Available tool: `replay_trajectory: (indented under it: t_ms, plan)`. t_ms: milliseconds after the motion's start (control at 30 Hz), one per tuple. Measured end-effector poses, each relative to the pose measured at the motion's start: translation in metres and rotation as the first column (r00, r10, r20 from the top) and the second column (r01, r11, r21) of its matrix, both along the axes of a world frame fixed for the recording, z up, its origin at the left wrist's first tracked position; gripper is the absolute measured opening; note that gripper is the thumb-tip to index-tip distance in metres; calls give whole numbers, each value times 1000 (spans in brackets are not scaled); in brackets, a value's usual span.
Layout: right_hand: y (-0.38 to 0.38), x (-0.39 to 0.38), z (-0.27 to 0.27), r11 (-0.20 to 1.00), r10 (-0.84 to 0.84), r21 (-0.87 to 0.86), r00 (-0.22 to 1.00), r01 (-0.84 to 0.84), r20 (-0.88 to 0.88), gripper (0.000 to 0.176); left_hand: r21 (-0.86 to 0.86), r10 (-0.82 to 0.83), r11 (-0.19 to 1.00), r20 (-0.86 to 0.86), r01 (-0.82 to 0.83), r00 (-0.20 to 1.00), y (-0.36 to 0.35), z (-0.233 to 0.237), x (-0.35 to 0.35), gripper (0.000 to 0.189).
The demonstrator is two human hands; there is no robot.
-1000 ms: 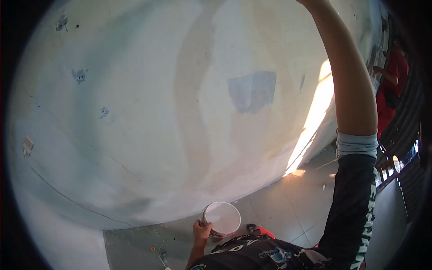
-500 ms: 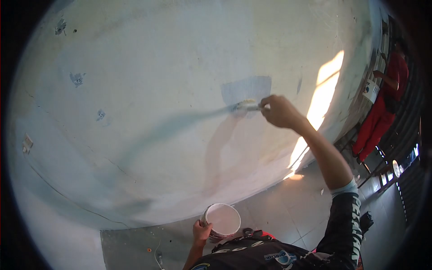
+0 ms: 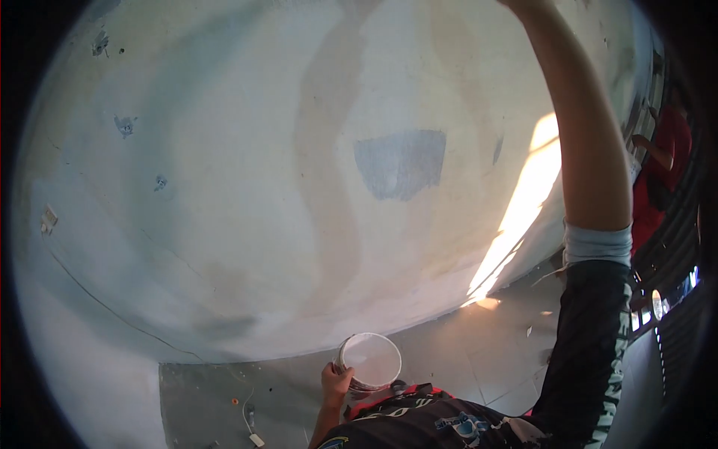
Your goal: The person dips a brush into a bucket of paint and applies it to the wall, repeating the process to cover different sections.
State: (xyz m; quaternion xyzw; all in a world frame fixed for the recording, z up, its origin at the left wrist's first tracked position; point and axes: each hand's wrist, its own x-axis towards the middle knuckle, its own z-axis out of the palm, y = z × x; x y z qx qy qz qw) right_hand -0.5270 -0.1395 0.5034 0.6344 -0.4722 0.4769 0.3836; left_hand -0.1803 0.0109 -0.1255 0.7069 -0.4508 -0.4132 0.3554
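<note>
My left hand (image 3: pixel 336 379) is closed on the rim of a white bucket (image 3: pixel 342 359), held upright near my body at the bottom of the view. Pale, whitish paint (image 3: pixel 372 361) shows inside it. My right forearm (image 3: pixel 587 127) reaches up along the wall (image 3: pixel 247 150). Only the base of my right hand (image 3: pixel 518 3) shows at the top edge; its fingers and anything in them are out of frame. A grey, wet-looking patch (image 3: pixel 402 165) marks the wall left of that arm.
Another person in red (image 3: pixel 668 161) stands at the far right. A bright sunlit strip (image 3: pixel 516 213) crosses the wall. On the left are a wall socket (image 3: pixel 48 219) and several dark chipped spots. A cable with a white end (image 3: pixel 256 440) lies on the tiled floor (image 3: pixel 464 359).
My right hand, which held a paintbrush against the grey patch, has risen to the top edge, and the brush has left the view. The left hand and bucket have hardly moved.
</note>
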Motion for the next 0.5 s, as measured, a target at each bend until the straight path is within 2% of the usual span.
replay_trajectory:
  t_ms: [33,67,100,133,167,200,233,300,333,400,433,500]
  plan:
    - [-14,-7,-16,994,-5,114,999,1,33,22,-5,21,1000,-80,-22,997,6,-3,-3,34]
    - [-33,-15,-38,973,-13,229,998,-3,67,22,0,30,1000,-82,-30,996,10,-16,-6,34]
    - [-66,-25,-73,999,-43,27,999,43,-25,20,-65,33,997,-74,-38,997,13,-37,-3,34]
    - [-57,-15,-121,988,-8,152,998,-1,61,16,-130,36,991,-64,-44,997,16,-49,0,33]
    - [-44,-9,-158,973,-46,228,993,21,104,15,-133,43,990,-65,-51,997,21,-50,0,33]
    - [-34,-3,-192,944,-28,328,985,-29,170,15,-137,52,989,-82,-63,995,25,-50,-3,28]
    - [-26,-3,-223,898,-40,439,987,-33,156,15,-138,61,988,-100,-74,993,31,-48,-9,23]
    - [-19,-7,-274,838,35,531,984,-126,177,17,-115,85,988,-136,-100,987,41,-23,-20,23]
    - [-22,-13,-289,835,38,536,984,-128,176,17,-104,103,987,-166,-121,981,44,-15,-24,22]
    - [-18,-25,-304,597,0,787,981,-155,193,20,-115,87,988,-127,-101,988,51,-25,-22,23]
    - [-16,-31,-300,598,0,786,981,-156,194,20,-129,64,989,-83,-74,994,55,-29,-18,24]
    - [-28,-46,-268,519,53,847,994,-113,100,18,-101,84,990,-107,-95,991,69,-22,-19,29]
